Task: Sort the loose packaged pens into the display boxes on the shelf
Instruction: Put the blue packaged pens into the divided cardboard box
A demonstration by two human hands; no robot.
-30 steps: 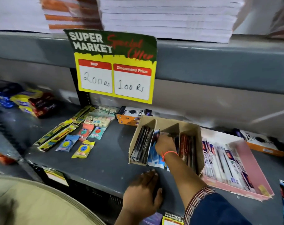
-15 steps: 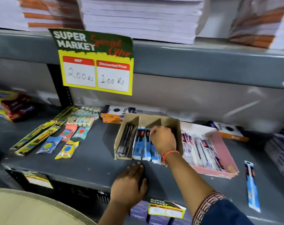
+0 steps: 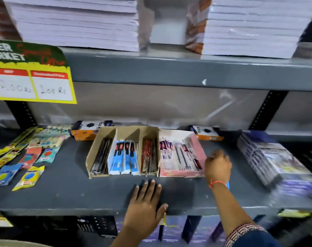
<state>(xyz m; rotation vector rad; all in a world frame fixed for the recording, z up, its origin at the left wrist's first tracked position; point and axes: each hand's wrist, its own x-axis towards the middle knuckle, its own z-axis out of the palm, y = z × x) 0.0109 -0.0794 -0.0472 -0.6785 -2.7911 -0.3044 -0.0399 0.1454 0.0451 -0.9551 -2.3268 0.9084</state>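
- Your right hand (image 3: 218,166) is reaching down just to the right of the pink box (image 3: 198,145). Its fingers are curled, but I cannot tell if they are pinching anything, because the back of the hand is hiding them.
- A bit of blue is peeking out under your right wrist. That is likely the loose blue pen pack (image 3: 228,185), lying on the shelf (image 3: 62,189) right of the pink box.
- Your left hand (image 3: 146,205) is lying flat on the shelf edge, in front of the brown box (image 3: 123,152), with fingers spread and holding nothing.
- What could go wrong: you are grabbing without seeing the pack, so it could slip off the shelf edge. Your arm could also be bumping the pink box and pushing it crooked.
- Half a second ago your right hand was in the brown box, at the blue packs. Now it is sitting past the pink box, and the view is turning right.
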